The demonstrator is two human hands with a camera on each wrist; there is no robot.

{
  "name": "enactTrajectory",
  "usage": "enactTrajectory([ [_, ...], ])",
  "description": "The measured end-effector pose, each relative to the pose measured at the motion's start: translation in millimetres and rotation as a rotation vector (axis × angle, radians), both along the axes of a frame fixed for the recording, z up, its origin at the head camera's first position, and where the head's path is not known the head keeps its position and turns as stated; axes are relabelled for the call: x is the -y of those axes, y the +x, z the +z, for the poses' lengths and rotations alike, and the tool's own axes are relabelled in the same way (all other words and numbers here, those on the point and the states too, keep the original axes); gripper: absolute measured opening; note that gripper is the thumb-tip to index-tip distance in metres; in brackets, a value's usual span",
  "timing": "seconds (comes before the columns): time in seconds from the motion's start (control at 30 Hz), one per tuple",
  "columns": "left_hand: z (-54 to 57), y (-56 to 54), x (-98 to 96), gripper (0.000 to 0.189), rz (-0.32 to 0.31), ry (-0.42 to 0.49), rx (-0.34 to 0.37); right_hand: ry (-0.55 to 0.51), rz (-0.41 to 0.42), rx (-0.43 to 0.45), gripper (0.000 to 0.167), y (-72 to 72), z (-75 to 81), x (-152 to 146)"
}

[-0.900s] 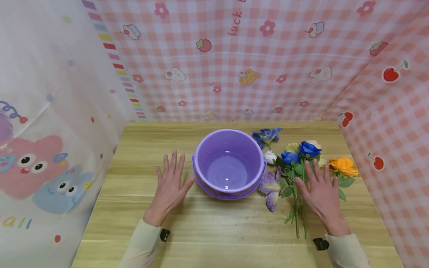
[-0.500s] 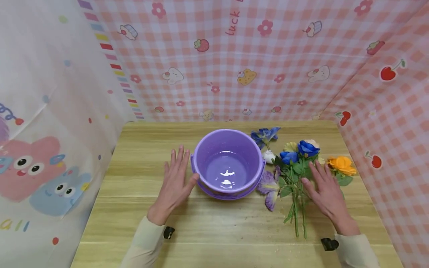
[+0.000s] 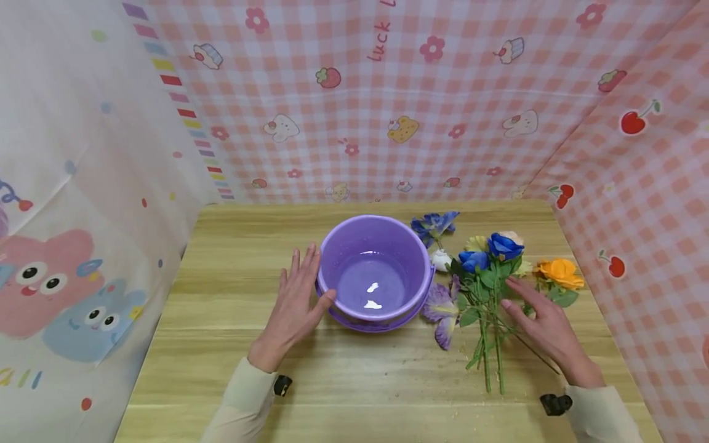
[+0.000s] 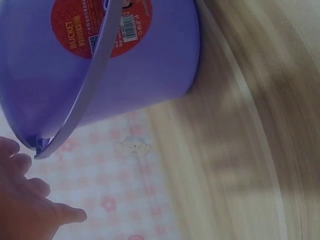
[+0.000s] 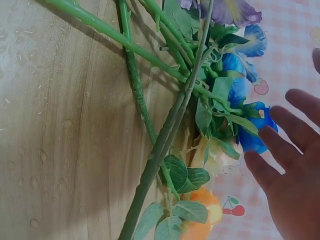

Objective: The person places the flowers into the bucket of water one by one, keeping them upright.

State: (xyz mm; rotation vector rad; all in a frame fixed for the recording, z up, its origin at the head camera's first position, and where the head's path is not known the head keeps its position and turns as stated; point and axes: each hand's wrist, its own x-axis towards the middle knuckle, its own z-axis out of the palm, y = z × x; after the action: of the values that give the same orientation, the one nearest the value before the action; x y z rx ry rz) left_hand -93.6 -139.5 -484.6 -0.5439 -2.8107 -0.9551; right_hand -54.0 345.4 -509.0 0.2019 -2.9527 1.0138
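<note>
A purple bucket [image 3: 368, 231] with clear liquid [image 3: 376, 277] inside stands mid-table, its handle lowered at the front. My left hand [image 3: 293, 304] is at its left side, fingers extended along the rim; contact is hard to tell. In the left wrist view, that hand [image 4: 27, 200] is beside the handle's pivot. To the right lie long-stemmed flowers: blue roses [image 3: 505, 246], an orange flower [image 3: 560, 272] and a purple-white one [image 3: 441, 307]. My right hand [image 3: 545, 326] hovers by the stems [image 3: 486, 357] with fingers loosely extended. The right wrist view shows that hand [image 5: 295, 170] holding nothing.
A white bud [image 3: 442, 259] and a ruffled blue flower [image 3: 434, 226] lie close to the bucket's right side. Small droplets dot the wooden table [image 3: 410, 381] in front. Patterned cloth [image 3: 365, 111] hangs behind and on both sides.
My left hand has moved right, up to the bucket's side. The right hand has drawn back right and turned, uncovering a stem beneath. Liquid in the bucket shows shifting reflections.
</note>
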Motion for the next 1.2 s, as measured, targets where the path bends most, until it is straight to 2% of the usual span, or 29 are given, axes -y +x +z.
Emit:
enactTrajectory([
  [0.6,-9.5,-1.7,0.7,0.095,0.004,-0.020,-0.009,0.010,0.123,0.072,0.033,-7.9,-16.7,1],
  [0.83,-9.0,-1.1,0.7,0.095,0.006,-0.021,0.001,-0.006,0.080,0.139,0.030,-14.1,-20.5,0],
  [1.2,-7.8,-0.4,0.8,0.094,0.001,-0.017,0.005,0.043,0.079,0.208,0.023,-23.7,-29.2,-3],
])
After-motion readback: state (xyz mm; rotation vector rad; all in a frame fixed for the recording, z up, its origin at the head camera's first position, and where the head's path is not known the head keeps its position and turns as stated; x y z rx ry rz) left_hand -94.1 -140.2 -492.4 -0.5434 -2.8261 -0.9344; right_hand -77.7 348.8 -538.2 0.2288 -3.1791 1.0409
